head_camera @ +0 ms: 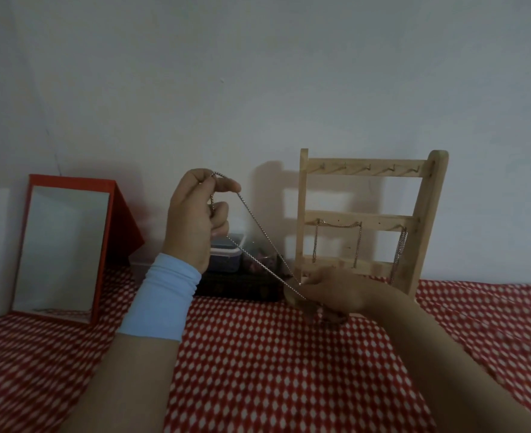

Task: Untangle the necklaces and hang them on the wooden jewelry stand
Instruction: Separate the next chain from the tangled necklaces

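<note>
My left hand, raised above the table, pinches the top of a thin silver necklace chain between thumb and fingers. Two strands of the chain run taut down to my right hand, which grips the lower end just in front of the wooden jewelry stand. The stand leans upright against the wall, with a row of hooks on the top bar. Two silver chains hang from its middle bar, one at the left and one at the right.
A red-framed mirror stands at the left on the red and white patterned cloth. Between my hands, behind the chain, sit a small plastic box and a dark case. A plain wall is right behind.
</note>
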### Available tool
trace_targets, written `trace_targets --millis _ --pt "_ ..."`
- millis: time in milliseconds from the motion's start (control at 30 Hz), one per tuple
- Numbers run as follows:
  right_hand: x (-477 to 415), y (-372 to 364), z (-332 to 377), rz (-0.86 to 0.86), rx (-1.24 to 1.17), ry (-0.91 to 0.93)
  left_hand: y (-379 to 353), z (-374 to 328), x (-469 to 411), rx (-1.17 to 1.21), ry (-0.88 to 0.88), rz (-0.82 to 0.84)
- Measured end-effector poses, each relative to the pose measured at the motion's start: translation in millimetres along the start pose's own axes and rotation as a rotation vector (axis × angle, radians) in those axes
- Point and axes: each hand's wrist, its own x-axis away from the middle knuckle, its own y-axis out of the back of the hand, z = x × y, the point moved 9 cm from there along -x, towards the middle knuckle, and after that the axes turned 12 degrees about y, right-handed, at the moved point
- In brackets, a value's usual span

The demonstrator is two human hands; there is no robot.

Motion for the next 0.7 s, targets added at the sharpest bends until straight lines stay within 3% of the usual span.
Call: trace_targets --millis 100,200,333,500,600,700 --pt "11 1 -6 0.148 0.125 -0.082 7 4 -2 -0.089 0.04 -0.081" --pt "10 8 -3 0.178 0.271 -0.014 14 18 -7 -0.305 0.181 -0.115" --pt "10 5 1 0.199 0.129 0.064 27 46 -3 -0.809 0.481 -0.011" --pt "8 -8 4 0.247 0.108 0.049 74 80 5 -1.091 0.834 -0.05" --pt "2 -11 0 0.148 0.087 -0.012 93 80 -4 -1.704 0.765 0.015" --pt "-4 -21 -3 0.128 0.098 -0.019 95 99 20 -1.851 1.001 0.23"
